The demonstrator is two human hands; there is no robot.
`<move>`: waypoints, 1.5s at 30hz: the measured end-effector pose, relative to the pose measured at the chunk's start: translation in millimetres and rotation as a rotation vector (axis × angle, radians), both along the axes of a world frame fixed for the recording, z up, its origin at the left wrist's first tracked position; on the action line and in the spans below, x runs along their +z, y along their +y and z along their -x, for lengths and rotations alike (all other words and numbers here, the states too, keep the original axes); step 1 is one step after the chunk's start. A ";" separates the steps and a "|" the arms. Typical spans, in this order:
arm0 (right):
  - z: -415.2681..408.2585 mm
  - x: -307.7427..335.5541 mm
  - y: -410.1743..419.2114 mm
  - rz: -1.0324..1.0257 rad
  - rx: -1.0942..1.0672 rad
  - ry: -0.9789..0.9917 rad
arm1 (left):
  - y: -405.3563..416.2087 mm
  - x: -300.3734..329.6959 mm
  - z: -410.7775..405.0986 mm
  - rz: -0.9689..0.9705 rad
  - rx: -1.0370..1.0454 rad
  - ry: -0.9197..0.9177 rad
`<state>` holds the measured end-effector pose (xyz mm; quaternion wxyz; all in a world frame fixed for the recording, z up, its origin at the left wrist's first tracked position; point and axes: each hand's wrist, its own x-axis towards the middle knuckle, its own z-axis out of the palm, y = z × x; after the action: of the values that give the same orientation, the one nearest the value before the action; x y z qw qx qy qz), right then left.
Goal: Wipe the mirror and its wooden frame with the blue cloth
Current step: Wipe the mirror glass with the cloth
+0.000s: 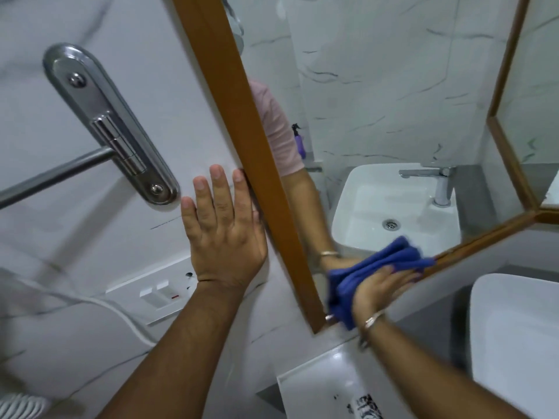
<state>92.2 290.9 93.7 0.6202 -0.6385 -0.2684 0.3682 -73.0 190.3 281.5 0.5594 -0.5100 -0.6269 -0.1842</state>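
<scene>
Item: our right hand [382,290], fingers flat together, pressed the bunched blue cloth [375,267] against the wood-framed mirror [393,101], wiping; left hand [223,219], fingers spread, braced the white marble wall [45,116], seemingly for balance.

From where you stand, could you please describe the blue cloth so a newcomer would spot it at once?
Find the mirror's wooden frame running down the middle of the view. Near its lower corner, the right hand presses the blue cloth flat against the glass. It is the only deep blue, crumpled thing among white marble walls, white basins and chrome fittings.
</scene>
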 end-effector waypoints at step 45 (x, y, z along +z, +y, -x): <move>-146.9 22.6 137.4 -0.075 -0.169 0.162 | 48.7 224.9 -65.8 0.612 -0.342 0.867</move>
<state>239.1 428.3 116.4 0.6921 -0.6033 -0.1761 0.3549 -7.1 239.0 506.4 0.5547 -0.7727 -0.2727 0.1448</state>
